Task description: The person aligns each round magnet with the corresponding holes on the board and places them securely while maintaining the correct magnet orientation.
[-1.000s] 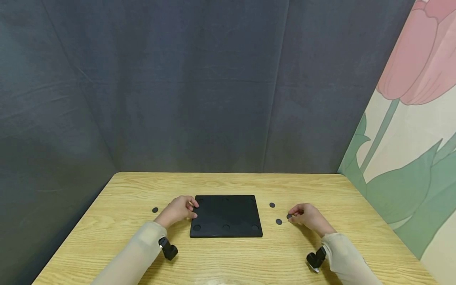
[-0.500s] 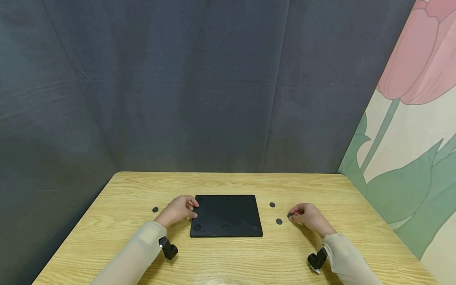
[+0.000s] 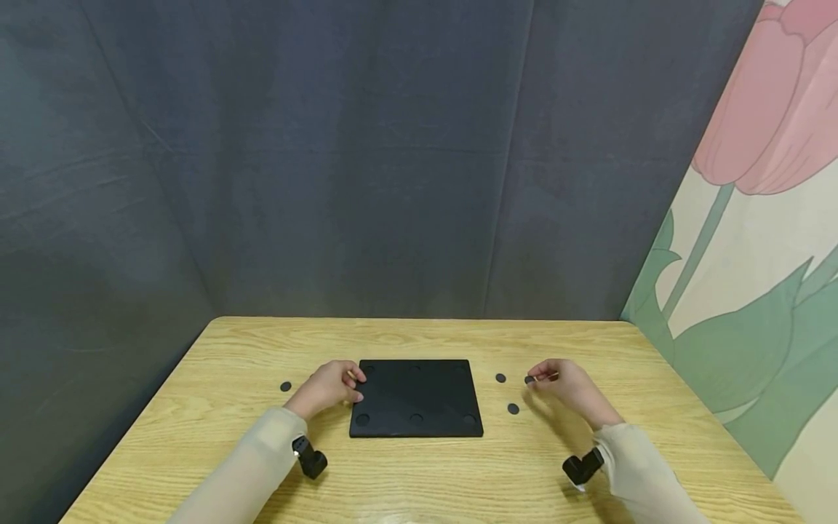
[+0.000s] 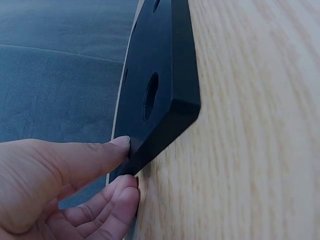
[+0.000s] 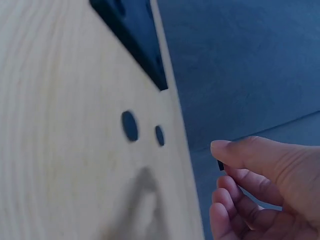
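A flat black rectangular board (image 3: 419,393) lies mid-table, with round recesses along its near and far edges in the head view. My left hand (image 3: 329,386) holds its left side; in the left wrist view the thumb (image 4: 117,145) is on the top face and the curled fingers (image 4: 122,197) meet the edge. Off to the board's right, my right hand (image 3: 564,386) pinches a small black disc (image 3: 529,379) between thumb and fingertips, raised over the table. Only a thin dark sliver of that disc (image 5: 220,165) shows in the right wrist view.
Two more black discs, one farther back (image 3: 500,378) and one nearer (image 3: 513,409), lie between the board and my right hand. Another disc (image 3: 286,386) is left of my left hand. A dark curtain (image 3: 366,160) hangs behind the wooden table (image 3: 419,480).
My right hand has lifted its disc off the tabletop and shifted slightly away from me. The left hand and the board stay where they were.
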Tool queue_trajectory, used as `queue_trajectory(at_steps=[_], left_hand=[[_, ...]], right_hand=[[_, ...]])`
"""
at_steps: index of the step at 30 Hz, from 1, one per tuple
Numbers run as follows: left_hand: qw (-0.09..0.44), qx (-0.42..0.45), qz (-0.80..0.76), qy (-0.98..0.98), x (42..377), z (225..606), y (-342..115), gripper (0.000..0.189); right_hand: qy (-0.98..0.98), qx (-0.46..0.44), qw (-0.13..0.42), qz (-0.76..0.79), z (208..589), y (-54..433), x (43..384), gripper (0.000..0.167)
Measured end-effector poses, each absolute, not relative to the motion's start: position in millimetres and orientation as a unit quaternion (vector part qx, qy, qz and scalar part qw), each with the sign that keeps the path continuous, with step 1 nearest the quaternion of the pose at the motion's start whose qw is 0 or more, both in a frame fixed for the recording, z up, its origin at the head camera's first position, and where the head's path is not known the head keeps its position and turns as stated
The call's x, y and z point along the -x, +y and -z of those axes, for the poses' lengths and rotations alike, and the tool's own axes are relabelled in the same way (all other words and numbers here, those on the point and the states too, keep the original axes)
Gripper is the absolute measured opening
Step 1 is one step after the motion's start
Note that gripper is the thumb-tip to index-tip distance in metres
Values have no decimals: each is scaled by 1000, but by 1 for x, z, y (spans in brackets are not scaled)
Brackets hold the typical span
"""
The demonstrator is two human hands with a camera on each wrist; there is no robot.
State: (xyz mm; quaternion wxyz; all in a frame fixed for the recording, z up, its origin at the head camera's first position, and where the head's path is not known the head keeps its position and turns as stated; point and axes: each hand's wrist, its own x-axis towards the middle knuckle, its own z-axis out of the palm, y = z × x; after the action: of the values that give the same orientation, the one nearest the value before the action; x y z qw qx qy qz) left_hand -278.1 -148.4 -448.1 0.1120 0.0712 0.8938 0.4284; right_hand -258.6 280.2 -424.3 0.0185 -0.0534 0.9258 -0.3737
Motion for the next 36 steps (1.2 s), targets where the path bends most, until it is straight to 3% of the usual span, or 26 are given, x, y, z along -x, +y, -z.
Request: queue_trajectory(at_steps=[15, 36], left_hand=[[110, -70, -425, 896, 278, 448, -148, 23], [113, -68, -424, 896, 277, 444, -147, 23]], right_hand=[[919, 77, 22, 387, 405, 237, 254, 18], [912, 111, 30, 395, 405, 204, 243, 14]])
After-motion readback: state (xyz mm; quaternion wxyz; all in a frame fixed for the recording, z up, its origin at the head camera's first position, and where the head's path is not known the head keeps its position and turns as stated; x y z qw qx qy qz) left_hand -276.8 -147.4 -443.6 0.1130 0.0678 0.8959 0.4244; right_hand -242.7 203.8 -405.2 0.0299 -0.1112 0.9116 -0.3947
